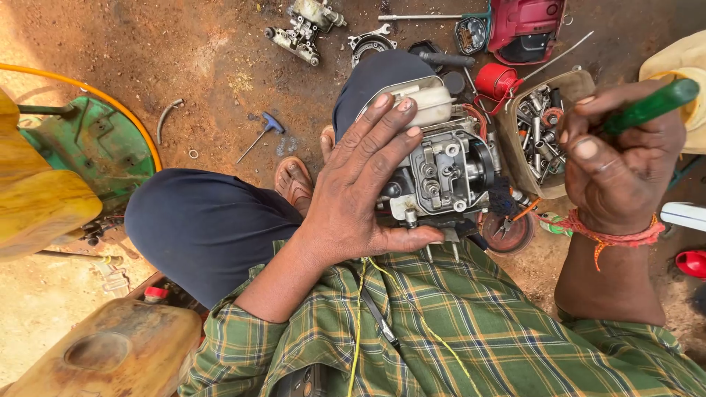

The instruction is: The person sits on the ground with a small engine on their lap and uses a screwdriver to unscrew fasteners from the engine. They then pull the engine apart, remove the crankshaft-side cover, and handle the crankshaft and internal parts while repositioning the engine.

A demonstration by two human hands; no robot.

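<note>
My left hand [360,187] wraps over a small grey metal engine block [448,173] that rests against my lap, fingers spread across its white plastic top [430,99]. My right hand [618,165] is raised to the right of the engine and closed around a green-handled tool [651,106]; the tool's tip is hidden behind my hand. A red and orange thread band circles my right wrist. The two hands are apart, with the engine's bolted face between them.
A tan tub [511,136] of bolts and metal parts sits right of the engine. On the dirt lie a blue T-handle key [261,132], a carburettor part [301,29], a spanner [371,33], a red casing [526,29], a red cup [496,81], a green cover [95,147] and a rusty tank [103,349].
</note>
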